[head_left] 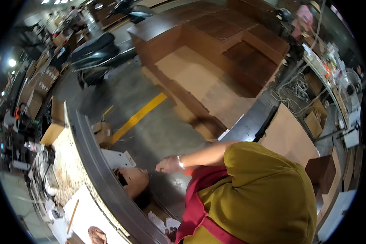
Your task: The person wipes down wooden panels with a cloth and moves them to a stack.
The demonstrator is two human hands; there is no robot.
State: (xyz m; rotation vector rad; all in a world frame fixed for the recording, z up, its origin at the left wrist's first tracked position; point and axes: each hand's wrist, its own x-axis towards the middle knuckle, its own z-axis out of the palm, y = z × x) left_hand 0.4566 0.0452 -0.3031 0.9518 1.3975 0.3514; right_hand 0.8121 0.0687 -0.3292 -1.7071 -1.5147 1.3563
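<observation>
My right arm, in an olive sleeve, reaches left from my body over a red apron (195, 203). A pale band (180, 161) circles the wrist. The fingers of my right hand (169, 164) are curled together; what they hold, if anything, is hidden. Close to its fingertips lies a torn-looking brown cardboard piece (135, 179), below a white panel (118, 158). At the bottom edge, beside the apron, dark finger-like shapes may be my left hand (171, 233), too shaded to read. On the tabletop, a pencil-like stick (72, 216) lies on a white sheet (83, 207) near an unclear brown form.
A grey metal edge (97, 162) runs along the worktable. Beyond the floor's yellow stripe (138, 118) stands a large brown open-box structure (215, 118). A scooter (97, 51) is parked far left. Cables (286, 95) lie at right; a person in pink (304, 20) stands far right.
</observation>
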